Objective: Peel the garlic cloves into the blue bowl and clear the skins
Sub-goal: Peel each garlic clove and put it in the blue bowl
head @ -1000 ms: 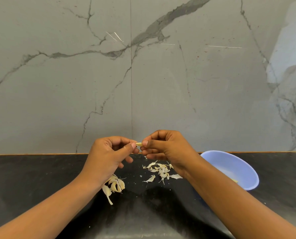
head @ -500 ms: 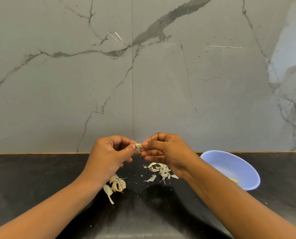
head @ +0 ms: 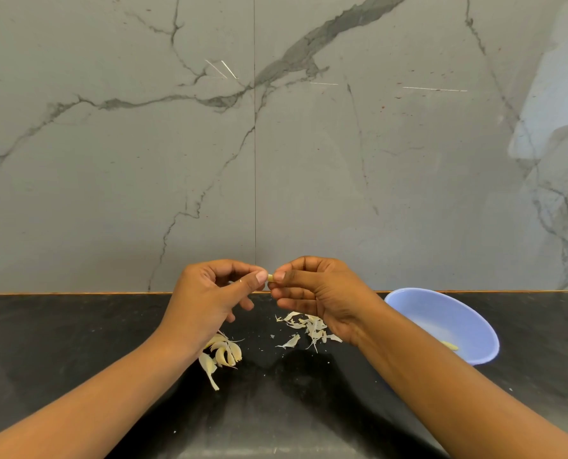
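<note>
pale garlic clove [head: 270, 277] in mid-air above the black counter [head: 77, 342], pinched between left hand [head: 209, 299] and right hand [head: 322, 293], fingertips clamped on it. only a stub shows, long axis left-right. blue bowl [head: 408, 294] on the right with one peeled clove [head: 449, 345] inside. skins [head: 309, 327] lie under the right hand.

garlic clove [head: 270, 277] pinched aloft; skins [head: 309, 329] strewn beneath; blue bowl [head: 441, 313] tilted, apparently.

Two hands meet in the middle, fingertip to fingertip.
The left hand [head: 209, 294] and right hand [head: 324, 293] both pinch one small garlic clove [head: 270, 277] with thumb and finger; both arms reach forward.
</note>
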Demonstrator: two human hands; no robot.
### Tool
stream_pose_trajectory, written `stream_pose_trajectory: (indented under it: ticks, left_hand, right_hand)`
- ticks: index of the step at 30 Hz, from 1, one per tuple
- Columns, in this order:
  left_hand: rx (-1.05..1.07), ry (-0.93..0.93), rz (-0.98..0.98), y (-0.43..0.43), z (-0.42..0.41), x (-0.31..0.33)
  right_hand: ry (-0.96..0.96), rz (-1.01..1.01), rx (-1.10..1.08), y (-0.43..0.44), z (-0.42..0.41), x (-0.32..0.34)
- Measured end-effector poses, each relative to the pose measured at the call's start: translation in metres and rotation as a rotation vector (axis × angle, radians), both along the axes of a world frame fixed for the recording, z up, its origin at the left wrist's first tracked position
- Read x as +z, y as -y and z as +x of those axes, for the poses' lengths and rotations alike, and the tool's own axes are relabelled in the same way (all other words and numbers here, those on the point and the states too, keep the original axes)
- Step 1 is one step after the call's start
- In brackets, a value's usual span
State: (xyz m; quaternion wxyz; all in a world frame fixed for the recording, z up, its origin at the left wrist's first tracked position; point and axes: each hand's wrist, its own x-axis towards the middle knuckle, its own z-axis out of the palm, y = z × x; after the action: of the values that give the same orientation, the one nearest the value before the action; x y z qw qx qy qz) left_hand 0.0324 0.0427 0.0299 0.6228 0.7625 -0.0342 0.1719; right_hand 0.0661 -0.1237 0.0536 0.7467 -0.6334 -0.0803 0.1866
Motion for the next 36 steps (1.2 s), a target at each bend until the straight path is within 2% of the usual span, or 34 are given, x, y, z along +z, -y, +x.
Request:
stream_pose_trajectory:
  ticks: [7, 17, 27, 30, 34, 36]
  left_hand:
    - [-0.023, 0.001, 0.016, -0.001, 0.001, 0.001]
    - [-0.004, 0.015, 0.074, -0.002, 0.002, -0.002]
    - [-0.082, 0.041, -0.025, 0.001, -0.002, 0.003]
    - [-0.086, 0.013, -0.07, 0.0, -0.001, 0.004]
    - [-0.097, -0.056, -0.114, -0.001, 0.0, 0.005]
    - [-0.104, -0.075, -0.111, -0.001, 0.0, 0.005]
  right_hand:
    - [-0.054, 0.053, 0.006, -0.001, 0.0, -0.001]
    - [-0.029, 0.051, 0.004, 0.001, 0.0, 0.001]
    - [-0.078, 0.05, 0.089, 0.004, 0.001, 0.004]
    - [0.032, -0.075, 0.105, 0.007, 0.002, 0.005]
    - [0.354, -0.247, 0.103, 0.01, 0.004, 0.006]
    - [0.453, -0.288, 0.139, 0.01, 0.004, 0.006]
